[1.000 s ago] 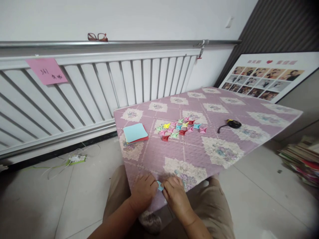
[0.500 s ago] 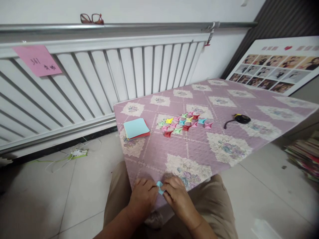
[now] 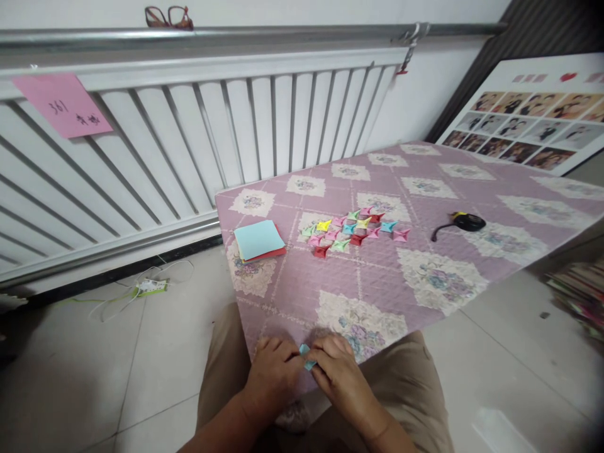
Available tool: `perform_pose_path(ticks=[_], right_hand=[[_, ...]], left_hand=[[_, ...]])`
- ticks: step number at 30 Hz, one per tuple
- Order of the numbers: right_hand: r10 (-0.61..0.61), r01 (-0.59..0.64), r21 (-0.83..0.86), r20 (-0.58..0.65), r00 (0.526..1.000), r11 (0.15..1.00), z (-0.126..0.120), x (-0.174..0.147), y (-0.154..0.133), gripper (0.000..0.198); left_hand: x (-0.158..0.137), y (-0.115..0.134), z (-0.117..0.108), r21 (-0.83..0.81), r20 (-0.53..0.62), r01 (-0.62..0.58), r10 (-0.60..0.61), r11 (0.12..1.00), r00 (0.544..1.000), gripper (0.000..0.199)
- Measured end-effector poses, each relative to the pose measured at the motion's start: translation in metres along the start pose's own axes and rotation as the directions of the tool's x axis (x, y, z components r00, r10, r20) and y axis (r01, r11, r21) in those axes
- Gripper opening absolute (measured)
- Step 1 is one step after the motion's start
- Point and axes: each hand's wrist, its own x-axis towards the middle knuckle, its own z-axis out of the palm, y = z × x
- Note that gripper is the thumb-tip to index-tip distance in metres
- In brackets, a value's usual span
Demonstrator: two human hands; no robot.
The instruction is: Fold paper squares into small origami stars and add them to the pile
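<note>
A small folded piece of light blue paper (image 3: 309, 363) lies at the near corner of the table, partly covered by fingers. My left hand (image 3: 278, 368) grips its left side with curled fingers. From the right, my right hand (image 3: 337, 365) pinches it between thumb and fingers. Farther up the cloth sits a group of small folded paper pieces, among them a yellow one (image 3: 323, 225), a red one (image 3: 321, 251) and a pink one (image 3: 401, 235). A stack of square coloured paper (image 3: 259, 239), light blue on top, rests at the left edge.
A purple flowered cloth (image 3: 302, 283) covers the table. A black object with a strap (image 3: 469, 221) lies on the right. Behind are a white radiator (image 3: 264, 126), a pipe carrying glasses (image 3: 168, 17), and a photo board (image 3: 528, 119). A power strip (image 3: 151, 287) is on the floor.
The view has shifted slightly. Both hands stay at the table corner on the blue paper, with only small finger movement; the other papers have not moved on the table.
</note>
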Motion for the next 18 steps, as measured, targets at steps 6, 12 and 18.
perform_pose_path(ticks=[6,12,18], right_hand=[[0.012,-0.012,0.009,0.042,0.999,1.0,-0.005,0.0018,-0.0034,0.027],[0.047,-0.048,0.001,0.068,0.997,0.999,-0.0048,0.0033,-0.004,0.026],[0.018,-0.016,-0.043,0.064,0.998,0.999,-0.0013,0.0008,0.0008,0.028]], left_hand=[[0.0006,-0.0015,-0.0023,0.004,0.051,-0.031,0.031,1.0,0.998,0.009],[-0.0002,-0.004,0.0025,-0.041,0.023,-0.024,0.025,0.999,0.999,0.008],[0.0015,0.0005,-0.0026,-0.086,-0.024,0.041,-0.043,0.995,0.999,0.011]])
